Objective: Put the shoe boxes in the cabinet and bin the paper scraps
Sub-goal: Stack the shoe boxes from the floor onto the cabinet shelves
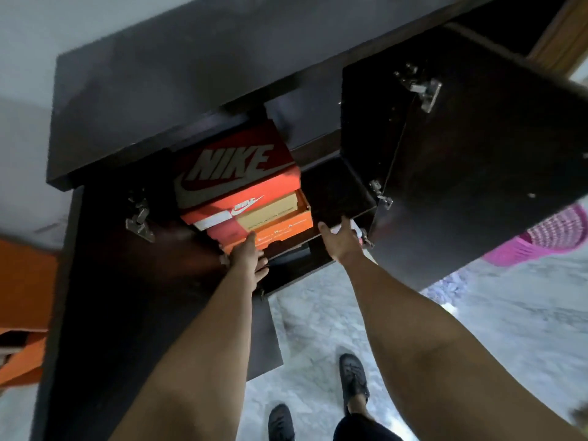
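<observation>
A dark wooden cabinet (197, 100) is seen from above, with both doors swung open. Inside, on the left part of a shelf (337, 192), shoe boxes are stacked: a red box (235, 163) printed with a large white logo lies on top, an orange-red box (219, 214) with a white label sits beneath it, and a tan box (267, 211) and an orange box (276, 230) are set beside and below. The right part of the shelf is left dark. The cabinet stands on a grey marbled floor (324, 326), on which a pink mat (553, 233) is laid at the right.
</observation>
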The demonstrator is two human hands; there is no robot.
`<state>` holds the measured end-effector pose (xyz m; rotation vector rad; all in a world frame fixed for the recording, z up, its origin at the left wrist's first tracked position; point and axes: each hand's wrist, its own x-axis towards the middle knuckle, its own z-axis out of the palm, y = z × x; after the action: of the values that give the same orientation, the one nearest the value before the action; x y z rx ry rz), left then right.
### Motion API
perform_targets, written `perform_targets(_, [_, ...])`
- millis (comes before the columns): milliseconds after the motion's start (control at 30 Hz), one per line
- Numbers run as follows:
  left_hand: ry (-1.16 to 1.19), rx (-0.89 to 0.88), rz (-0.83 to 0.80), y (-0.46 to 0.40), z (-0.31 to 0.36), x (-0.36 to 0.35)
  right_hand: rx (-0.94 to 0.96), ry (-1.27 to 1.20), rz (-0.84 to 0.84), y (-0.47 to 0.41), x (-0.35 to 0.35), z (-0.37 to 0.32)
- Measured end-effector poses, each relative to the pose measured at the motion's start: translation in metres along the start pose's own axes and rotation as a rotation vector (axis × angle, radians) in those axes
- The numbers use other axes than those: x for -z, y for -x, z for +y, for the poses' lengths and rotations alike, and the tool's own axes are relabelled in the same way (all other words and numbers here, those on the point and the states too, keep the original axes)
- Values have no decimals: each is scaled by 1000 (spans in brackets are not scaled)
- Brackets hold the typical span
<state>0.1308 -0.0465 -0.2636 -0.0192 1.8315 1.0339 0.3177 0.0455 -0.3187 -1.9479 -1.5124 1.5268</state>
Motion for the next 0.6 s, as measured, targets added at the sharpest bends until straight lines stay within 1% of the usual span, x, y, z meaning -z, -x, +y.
perform_targets(133, [-229,-36,-172,38,-23,-21,-36,-63,63,48,35,57])
perform_targets(233, [-402,-110,-323,69,-43,-32,-89,-153,211,82,70,118])
perform_targets(367, [-648,-234,-550,121,-81,-42,-149,-159,454,197,106,159])
perform_targets(467, [-797,-315,-683,165,-112,-42,-246,-195,533,270,113,193])
perform_targets(500, [-851,-359,-730,175,-122,-45,-261,-204,552,293,114,203])
perform_targets(600, [-965,-562,-854,210,-152,-63,-322,-246,657,355,118,239])
